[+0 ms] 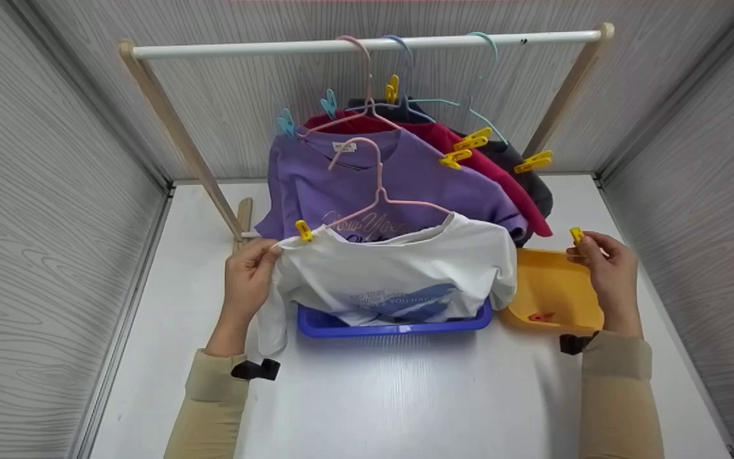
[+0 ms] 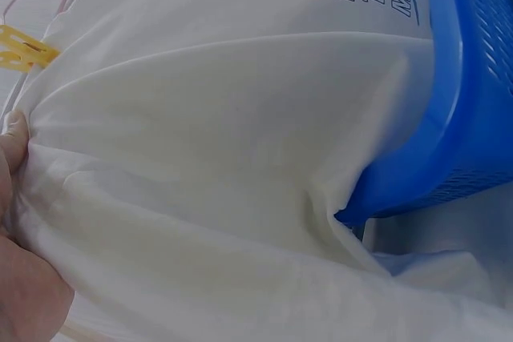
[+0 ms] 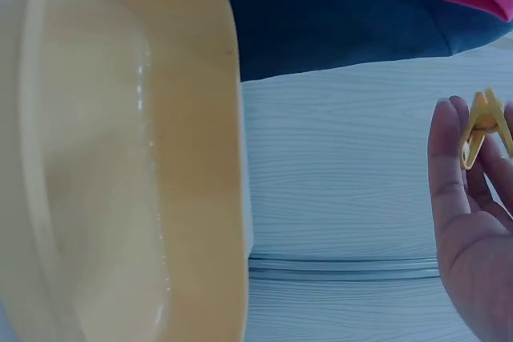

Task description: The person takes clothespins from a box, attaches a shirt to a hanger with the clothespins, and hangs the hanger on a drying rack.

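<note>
A white long-sleeved shirt (image 1: 399,271) with blue print lies over a blue basket (image 1: 399,329), a pink hanger (image 1: 381,191) in its neck. One yellow clothespin (image 1: 304,231) clips its left shoulder to the hanger. My left hand (image 1: 249,277) pinches the shirt at that shoulder, beside the clip; the left wrist view shows thumb and fingers on the cloth. My right hand (image 1: 610,271) holds another yellow clothespin (image 1: 577,236) between thumb and fingers, above the right rim of a yellow-orange basin (image 1: 555,287). Inside the basin lies a red clothespin (image 1: 540,317).
Behind the shirt stands a rack with a white rail (image 1: 246,48) and wooden legs. Purple (image 1: 367,172), red (image 1: 434,131) and dark (image 1: 542,197) garments hang there on hangers, with blue and yellow clothespins clipped on. Grey panel walls (image 1: 48,242) enclose the white table (image 1: 405,395).
</note>
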A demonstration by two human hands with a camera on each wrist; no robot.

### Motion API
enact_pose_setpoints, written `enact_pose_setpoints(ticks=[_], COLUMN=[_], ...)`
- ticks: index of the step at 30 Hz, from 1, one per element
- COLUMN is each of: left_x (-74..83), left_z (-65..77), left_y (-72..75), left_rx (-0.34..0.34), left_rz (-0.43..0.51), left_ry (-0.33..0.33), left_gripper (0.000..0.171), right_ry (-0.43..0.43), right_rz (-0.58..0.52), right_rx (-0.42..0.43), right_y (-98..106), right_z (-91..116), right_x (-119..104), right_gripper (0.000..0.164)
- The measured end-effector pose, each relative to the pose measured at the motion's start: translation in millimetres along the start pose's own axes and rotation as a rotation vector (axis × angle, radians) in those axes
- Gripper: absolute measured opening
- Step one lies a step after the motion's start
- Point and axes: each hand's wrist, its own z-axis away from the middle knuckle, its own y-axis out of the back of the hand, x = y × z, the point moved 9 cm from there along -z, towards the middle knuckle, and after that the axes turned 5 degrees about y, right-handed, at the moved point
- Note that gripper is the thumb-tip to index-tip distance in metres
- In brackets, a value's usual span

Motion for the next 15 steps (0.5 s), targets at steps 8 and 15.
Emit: enact_pose_setpoints(ticks=[8, 15], left_x=[0.0, -1.4], left_z=[0.1, 0.4], left_y=[0.8, 1.1], left_rx=[0.008, 0.015], left_rz=[-0.002, -0.002], left_ry=[-0.003, 0.005], left_gripper=[0.006, 0.005], right_ry=[0.081, 0.198], right_rz=[0.019, -0.112], right_rx=[0.082, 0.013], right_y=[-1, -17], right_z=[4, 12], right_x=[-34, -66], right_gripper=[0.029, 0.026])
